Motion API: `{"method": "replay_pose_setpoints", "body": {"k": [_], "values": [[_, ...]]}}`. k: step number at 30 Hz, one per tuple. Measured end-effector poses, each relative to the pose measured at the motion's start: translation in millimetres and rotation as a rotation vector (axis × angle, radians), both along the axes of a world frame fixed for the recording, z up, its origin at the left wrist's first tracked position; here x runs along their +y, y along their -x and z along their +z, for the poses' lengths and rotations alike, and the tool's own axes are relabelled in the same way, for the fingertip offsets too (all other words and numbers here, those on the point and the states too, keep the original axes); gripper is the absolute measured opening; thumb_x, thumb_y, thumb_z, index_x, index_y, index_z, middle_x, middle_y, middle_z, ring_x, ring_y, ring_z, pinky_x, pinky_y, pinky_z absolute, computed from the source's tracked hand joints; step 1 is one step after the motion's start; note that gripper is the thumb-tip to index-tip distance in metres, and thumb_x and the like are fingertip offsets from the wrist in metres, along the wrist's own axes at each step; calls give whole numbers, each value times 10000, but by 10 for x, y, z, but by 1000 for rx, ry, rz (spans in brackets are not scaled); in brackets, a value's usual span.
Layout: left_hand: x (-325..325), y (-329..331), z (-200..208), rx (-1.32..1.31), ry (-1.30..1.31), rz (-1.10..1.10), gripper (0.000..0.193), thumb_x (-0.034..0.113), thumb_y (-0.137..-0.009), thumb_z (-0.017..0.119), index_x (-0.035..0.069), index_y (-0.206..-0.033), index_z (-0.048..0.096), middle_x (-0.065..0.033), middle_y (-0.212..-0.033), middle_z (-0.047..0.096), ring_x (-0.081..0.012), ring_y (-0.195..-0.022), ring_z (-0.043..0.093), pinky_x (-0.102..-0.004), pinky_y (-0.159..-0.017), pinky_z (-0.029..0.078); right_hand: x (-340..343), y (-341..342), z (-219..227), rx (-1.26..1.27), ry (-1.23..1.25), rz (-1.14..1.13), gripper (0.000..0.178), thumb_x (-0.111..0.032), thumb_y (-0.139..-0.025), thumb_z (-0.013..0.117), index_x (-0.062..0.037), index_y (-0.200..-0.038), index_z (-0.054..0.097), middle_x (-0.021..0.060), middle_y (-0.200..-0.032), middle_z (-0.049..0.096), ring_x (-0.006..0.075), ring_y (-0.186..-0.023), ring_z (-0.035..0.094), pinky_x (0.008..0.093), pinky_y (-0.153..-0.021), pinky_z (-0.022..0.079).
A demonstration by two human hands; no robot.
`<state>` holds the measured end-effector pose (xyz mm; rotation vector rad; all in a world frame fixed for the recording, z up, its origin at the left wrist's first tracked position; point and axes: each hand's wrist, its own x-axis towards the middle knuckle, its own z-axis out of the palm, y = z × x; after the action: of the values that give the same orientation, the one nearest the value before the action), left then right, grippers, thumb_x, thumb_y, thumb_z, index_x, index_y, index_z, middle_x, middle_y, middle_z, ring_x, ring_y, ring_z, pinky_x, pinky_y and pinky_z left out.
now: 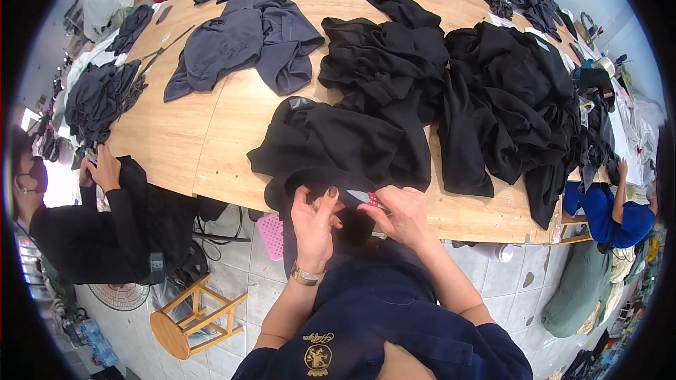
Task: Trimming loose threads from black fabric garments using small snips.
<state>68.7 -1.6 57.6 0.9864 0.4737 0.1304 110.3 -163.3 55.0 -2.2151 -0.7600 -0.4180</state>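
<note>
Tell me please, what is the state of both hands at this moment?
Left hand: partly curled at the black garment; whether it grips the cloth cannot be told.
Right hand: closed, holding a small red-handled tool.

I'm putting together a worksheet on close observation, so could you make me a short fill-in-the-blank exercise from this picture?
1. The small tool is held in the person's ____ hand.
2. The cloth at the person's left hand is ____ in colour.
3. The gold-coloured band is worn on the person's ____ wrist.
4. The stool at the picture's lower left is made of ____.

Missing words: right; black; left; wood.
</note>
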Motion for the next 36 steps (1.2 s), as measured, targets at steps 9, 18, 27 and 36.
{"method": "replay_pose_setpoints", "body": {"k": [9,18,27,36], "values": [[-51,10,15,-84,162,-15,308,16,-839,609,55,-1099,449,-32,-938,585,-82,-792,588,-215,-542,529,208,-21,-65,569,-720,-93,241,-127,-790,706,16,-922,564,-11,-633,519,29,-552,416,194,-491,362],[-135,37,31,-143,-12,-6,321,38,-858,588,52,-1144,442,-35,-935,595,-84,-762,606,-212,-549,544,302,-17,50,202,-211,-27,257,-20,-738,613,-39,-993,592,146,-762,634,291,-662,639,321,-557,496],[-65,10,-2,-85,36,31,339,69,-860,600,26,-1148,427,-68,-983,603,-115,-751,630,-240,-529,561,229,13,38,454,-463,-31,178,8,-790,579,3,-968,587,110,-696,595,93,-558,544,229,-516,418],[-143,30,-6,-137,-7,62,228,38,-885,550,28,-1084,439,-91,-955,614,-170,-778,648,-293,-608,584,273,45,57,55,-139,58,272,51,-727,596,4,-991,549,118,-738,600,263,-677,623,313,-602,490]]}}
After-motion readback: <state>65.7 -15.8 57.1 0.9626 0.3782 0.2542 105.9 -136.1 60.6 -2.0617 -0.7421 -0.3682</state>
